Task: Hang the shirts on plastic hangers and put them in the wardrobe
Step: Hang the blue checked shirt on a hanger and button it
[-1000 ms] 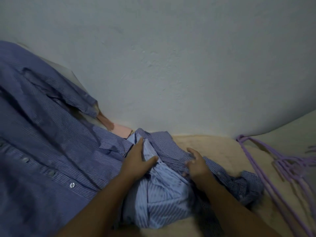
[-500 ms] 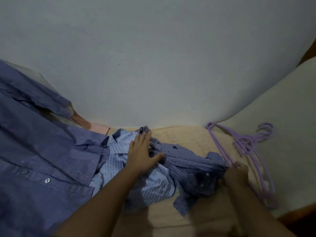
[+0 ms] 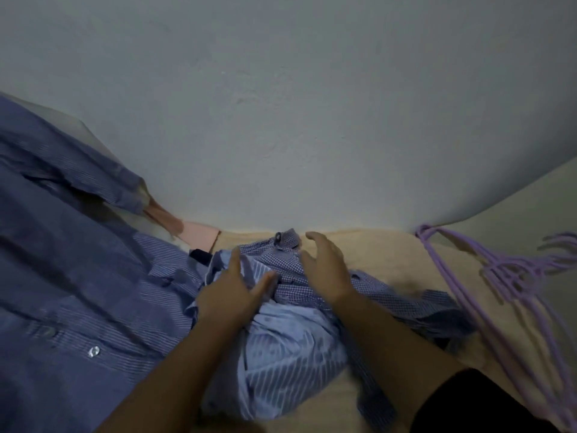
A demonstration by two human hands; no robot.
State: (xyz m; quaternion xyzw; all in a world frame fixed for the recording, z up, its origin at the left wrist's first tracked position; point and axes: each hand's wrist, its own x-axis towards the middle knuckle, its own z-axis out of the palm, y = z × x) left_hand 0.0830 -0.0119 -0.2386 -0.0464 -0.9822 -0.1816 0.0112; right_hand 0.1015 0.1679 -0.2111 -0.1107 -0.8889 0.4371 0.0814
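Both hands work over a heap of shirts on a beige bed [image 3: 384, 254] that meets a pale wall [image 3: 296, 104]. Left hand [image 3: 232, 292] lies flat on the light-blue striped shirt [image 3: 287, 348], fingers straight and thumb spread toward 2 o'clock, pressing the cloth without curling round it. Right hand [image 3: 324, 264] hovers over or lightly touches the small-checked blue shirt [image 3: 293, 276], its fingers loosely bent and spread, grasping nothing. The checked shirt drapes across the top of the striped one and trails off toward 4 o'clock. At 9 o'clock from the hands a large dark-blue striped shirt [image 3: 78, 292] is spread out, buttons showing on its front, its edge touching the heap. A pink cloth [image 3: 199, 233] peeks out by the wall at 11 o'clock. Well apart at 3 o'clock, a bundle of purple plastic hangers [image 3: 499, 276] lies on the bed, hooks pointing toward the right edge.
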